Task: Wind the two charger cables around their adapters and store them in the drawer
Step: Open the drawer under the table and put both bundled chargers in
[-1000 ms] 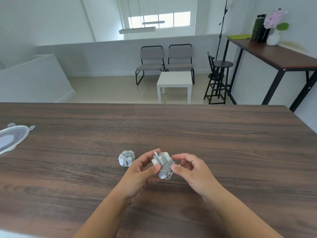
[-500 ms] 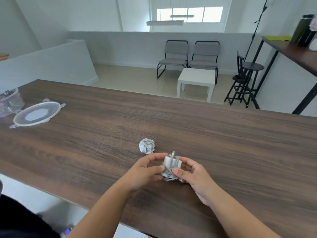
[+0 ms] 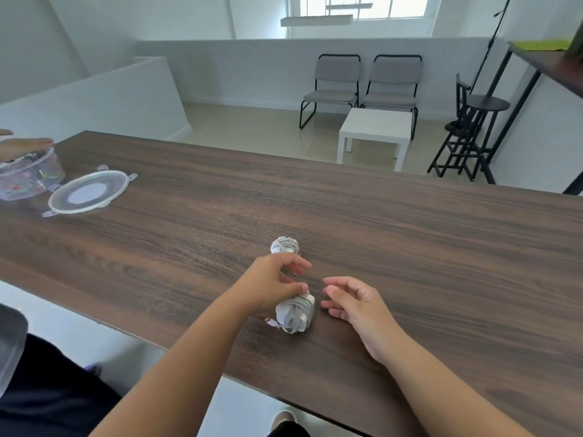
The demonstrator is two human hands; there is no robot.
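From the head camera, a long dark wood-grain tabletop (image 3: 410,234) runs across the view. Near its front edge lies a white charger adapter wound in grey cable (image 3: 296,313), resting on the wood with a short loose cable end sticking out at its 8 o'clock. The left hand (image 3: 273,287) is above and against this bundle at its 11 o'clock; the thumb and fingers are curled together and seem to pinch the top of the winding, though the contact itself is small and partly hidden. The right hand (image 3: 353,302) hovers just beside the bundle at its 3 o'clock, apart from it, fingers loosely bent and holding nothing.

A second white adapter wrapped in grey cable (image 3: 284,246) sits on the tabletop at 12 o'clock from the first, just beyond the left hand's fingertips; whether they touch it cannot be told.

Far off at 10 o'clock lies a round clear plastic lid with small tabs (image 3: 89,193), flat on the wood, just beside a clear plastic container (image 3: 30,178) holding small coloured items. Another person's hand (image 3: 23,147) rests over that container's rim at the frame edge.

Beyond the tabletop, at 12 to 1 o'clock, stand two grey chairs with black frames (image 3: 362,86), a small white side table (image 3: 375,130) and a black stool (image 3: 473,121).
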